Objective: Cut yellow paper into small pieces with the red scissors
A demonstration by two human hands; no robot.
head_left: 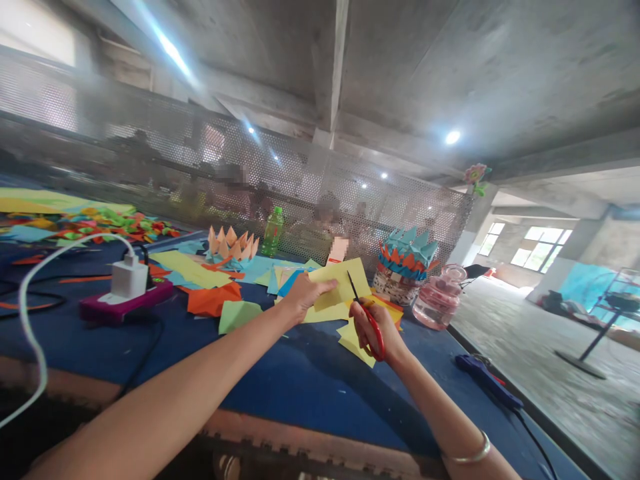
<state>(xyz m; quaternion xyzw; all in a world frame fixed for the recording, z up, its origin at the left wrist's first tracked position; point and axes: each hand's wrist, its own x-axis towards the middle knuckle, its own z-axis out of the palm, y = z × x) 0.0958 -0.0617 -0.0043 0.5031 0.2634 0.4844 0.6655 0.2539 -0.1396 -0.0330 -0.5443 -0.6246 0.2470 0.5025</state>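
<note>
My left hand pinches a yellow sheet of paper and holds it up above the blue table. My right hand grips red-handled scissors, whose dark blades point up into the sheet's lower edge. More yellow paper pieces lie on the table just under both hands.
Coloured paper sheets and folded paper crowns litter the table. A green bottle, a woven basket with folded paper and a pink glass jar stand behind. A charger on a purple power strip sits left. People sit beyond the mesh fence.
</note>
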